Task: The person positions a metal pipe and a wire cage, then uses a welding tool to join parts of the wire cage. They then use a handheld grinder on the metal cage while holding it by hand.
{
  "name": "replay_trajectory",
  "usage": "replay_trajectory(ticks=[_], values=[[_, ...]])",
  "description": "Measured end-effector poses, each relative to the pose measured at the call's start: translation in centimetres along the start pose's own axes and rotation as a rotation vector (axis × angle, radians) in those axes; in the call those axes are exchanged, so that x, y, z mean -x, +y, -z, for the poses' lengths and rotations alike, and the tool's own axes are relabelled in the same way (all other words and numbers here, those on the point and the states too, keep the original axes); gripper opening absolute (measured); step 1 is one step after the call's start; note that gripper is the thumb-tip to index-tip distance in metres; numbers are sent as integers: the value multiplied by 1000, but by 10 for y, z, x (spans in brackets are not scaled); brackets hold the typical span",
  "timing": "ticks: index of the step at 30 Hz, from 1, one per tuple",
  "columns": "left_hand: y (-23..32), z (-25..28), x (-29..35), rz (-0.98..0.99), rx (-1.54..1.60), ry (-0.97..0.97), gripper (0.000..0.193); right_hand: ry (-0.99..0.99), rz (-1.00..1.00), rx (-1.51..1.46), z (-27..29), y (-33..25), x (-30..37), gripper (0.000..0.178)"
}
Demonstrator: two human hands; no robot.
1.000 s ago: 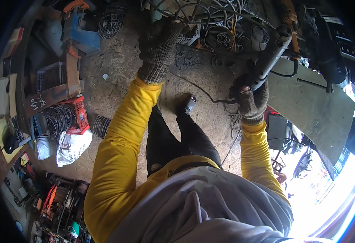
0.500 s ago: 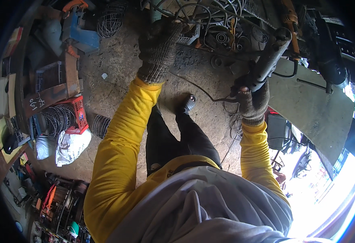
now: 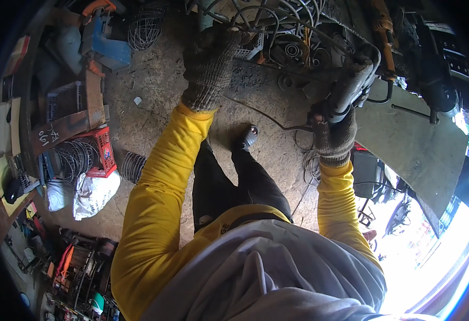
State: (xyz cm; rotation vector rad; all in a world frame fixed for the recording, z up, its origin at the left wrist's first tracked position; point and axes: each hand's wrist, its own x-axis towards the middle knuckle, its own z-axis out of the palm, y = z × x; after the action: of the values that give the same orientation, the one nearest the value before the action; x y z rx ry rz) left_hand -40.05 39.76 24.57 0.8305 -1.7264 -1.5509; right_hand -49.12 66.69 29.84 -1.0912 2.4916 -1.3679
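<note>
The right hand (image 3: 336, 135) is wrapped round the grey power tool (image 3: 353, 80) — keep the cord (image 3: 297, 128) leftward slack; left hand (image 3: 208, 67), can't tell.

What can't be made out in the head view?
All in the head view:
- Left hand: the fingers' grip, hidden by the back of its own glove.
- Grey tool: its grip end, covered by the right hand.
- Looped cables or rods: upper parts, cut off by the top edge.
- Bright opening: contents mostly washed out by glare.
- Dark rack: items too small and dim.
</note>
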Motion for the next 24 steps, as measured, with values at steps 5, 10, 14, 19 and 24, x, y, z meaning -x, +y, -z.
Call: replay_trajectory(ticks=[5,10,14,19,24], values=[[-6,-1,-1,-106,265,-67,25,-14,7,-115,0,-8,-1,45],[-2,-1,-2,-51,324,-54,21,157,-80,-296,10,-31,-13,50],[-16,-2,-10,-46,206,48,16,306,-351,-74,25,-38,-56,45],[-2,4,-13,-498,-205,-106,20,262,-434,245,43,-52,-85,41],[-15,1,-30,-289,-59,-196,21,13,-391,371,53,-30,-85,22]])
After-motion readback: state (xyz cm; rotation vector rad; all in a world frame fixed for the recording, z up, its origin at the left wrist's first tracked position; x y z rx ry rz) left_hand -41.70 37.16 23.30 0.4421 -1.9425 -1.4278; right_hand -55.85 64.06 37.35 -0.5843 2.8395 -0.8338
